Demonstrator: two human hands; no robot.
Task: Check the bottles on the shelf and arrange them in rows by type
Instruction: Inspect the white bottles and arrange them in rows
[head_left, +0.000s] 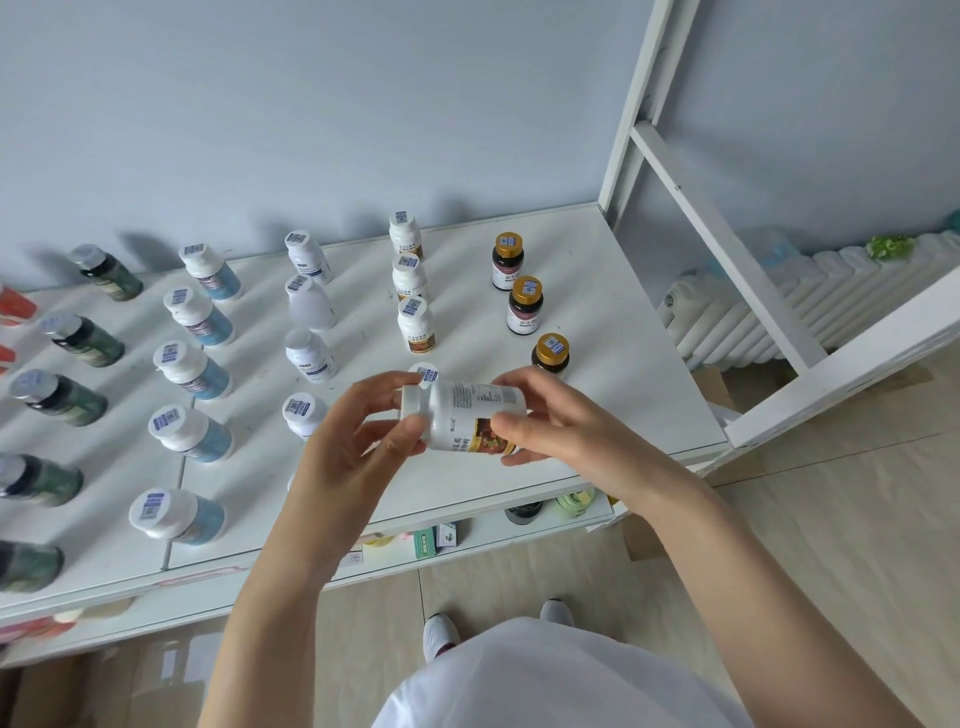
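Head view: white shelf (597, 312) carries bottle rows (195, 371) running from back edge to front edge; above the front edge, left hand (353, 441) and right hand (550, 421) pinch a sideways white bottle (460, 410) by cap end and base.

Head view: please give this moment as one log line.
left hand: grips cap end | right hand: grips base end | white bottle: sideways, above shelf | phase: checking

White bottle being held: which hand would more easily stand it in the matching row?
Probably the right hand: it grips the bottle round its body, while the left hand only pinches the cap end. The matching row stands just beyond.
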